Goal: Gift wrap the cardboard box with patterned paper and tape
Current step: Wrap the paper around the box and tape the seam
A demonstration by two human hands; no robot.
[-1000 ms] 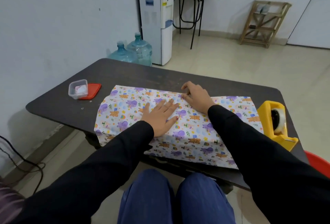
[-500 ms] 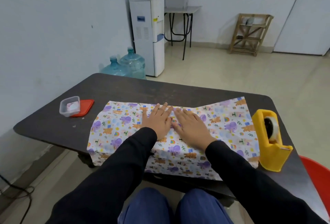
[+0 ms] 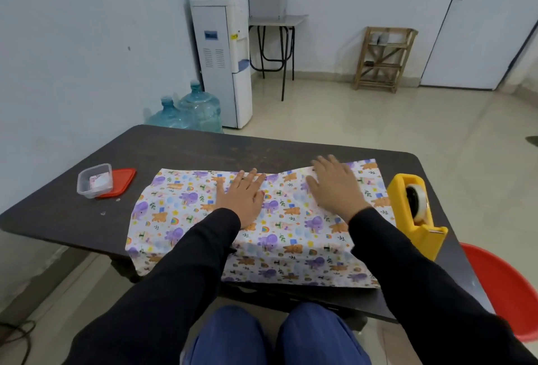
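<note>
While paper [image 3: 174,219] is lying spread over hidden box at table [image 3: 180,152] centre, left hand [image 3: 243,198] and right hand [image 3: 334,190] are pressing flat on it, fingers straight, gripping nothing; dispenser [image 3: 407,230] sitting just right.

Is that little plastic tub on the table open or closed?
Open. The tub has nothing covering its top; its red lid lies flat next to it.

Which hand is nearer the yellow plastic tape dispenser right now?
Right. The right hand lies flat on the patterned paper, close to the yellow plastic tape dispenser; the left hand rests mid-paper, farther off.
</note>
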